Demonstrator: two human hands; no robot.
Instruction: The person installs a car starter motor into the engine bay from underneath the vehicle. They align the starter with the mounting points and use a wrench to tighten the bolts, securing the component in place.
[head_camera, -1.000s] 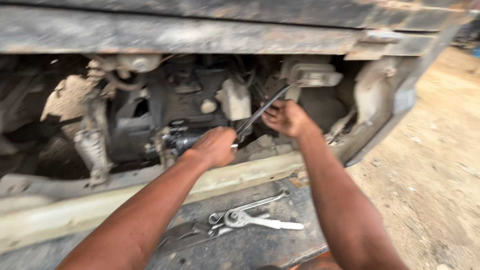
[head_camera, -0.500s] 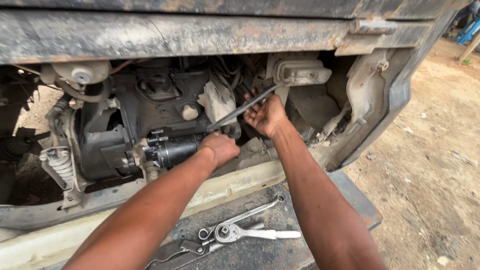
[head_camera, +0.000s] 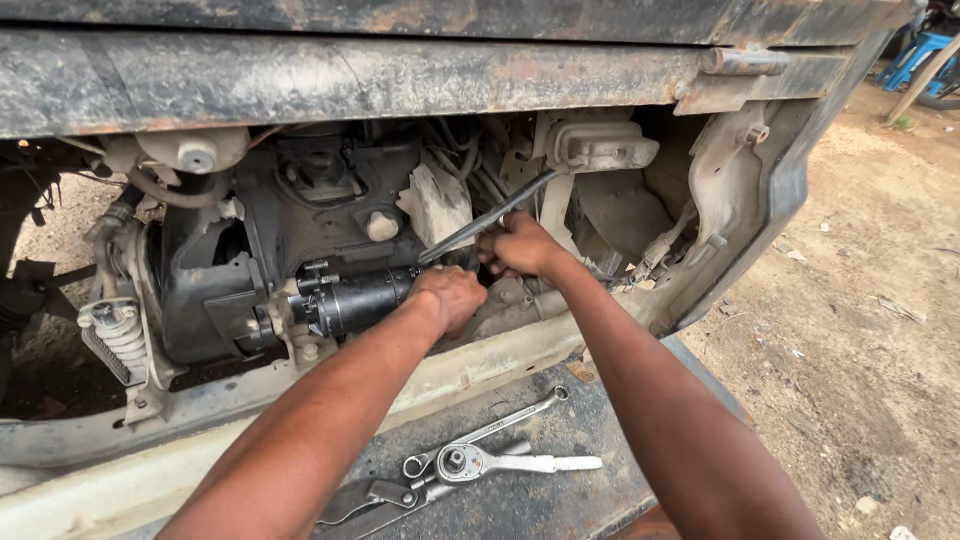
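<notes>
Starter motor (head_camera: 355, 298): one, gripped by left hand (head_camera: 452, 296). Right hand (head_camera: 520, 245) grasps one long wrench (head_camera: 490, 217). Three tools (head_camera: 470, 462) lie below.

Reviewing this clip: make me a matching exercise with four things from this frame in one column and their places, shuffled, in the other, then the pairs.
Things:
1. left hand
2. right hand
3. ratchet wrench
4. coil spring

Places:
A. lying on the dark step plate below the opening
B. far left of the opening
C. on the end of the black cylindrical motor
D. gripping the long spanner angled up to the right

Pairs: 1-C, 2-D, 3-A, 4-B
</notes>
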